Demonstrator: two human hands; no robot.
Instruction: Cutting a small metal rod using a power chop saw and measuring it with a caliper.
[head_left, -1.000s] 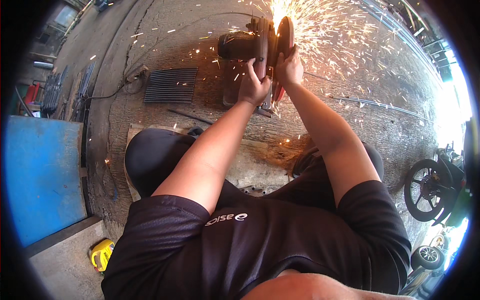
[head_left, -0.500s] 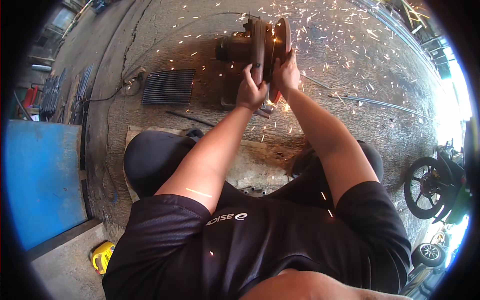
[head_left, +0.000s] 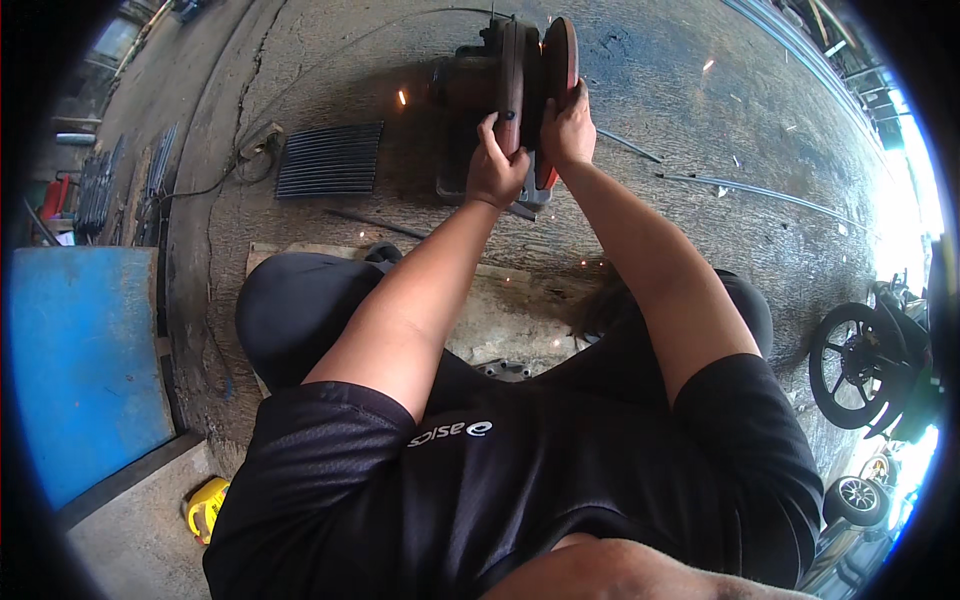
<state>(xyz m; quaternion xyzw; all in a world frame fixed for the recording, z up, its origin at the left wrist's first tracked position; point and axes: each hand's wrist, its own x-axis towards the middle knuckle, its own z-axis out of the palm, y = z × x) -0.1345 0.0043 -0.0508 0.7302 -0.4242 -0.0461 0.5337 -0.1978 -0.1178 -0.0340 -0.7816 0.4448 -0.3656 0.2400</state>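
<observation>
Sparks [head_left: 402, 97] down to a few vs. a sec ago, cut looks paused! Saw [head_left: 511, 75] on floor [head_left: 660, 100] ahead, L hand [head_left: 498, 172] gripping it; R hand [head_left: 568, 135] at disc [head_left: 563, 60], can't tell if gripping.

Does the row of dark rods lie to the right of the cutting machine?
No, the row of dark rods lies on the ground to the left of the cutting machine.

Your arms [head_left: 405, 305] reach toward the cutting machine [head_left: 511, 80], left hand [head_left: 497, 168] curled around its near end, right hand [head_left: 569, 132] at its right.
</observation>
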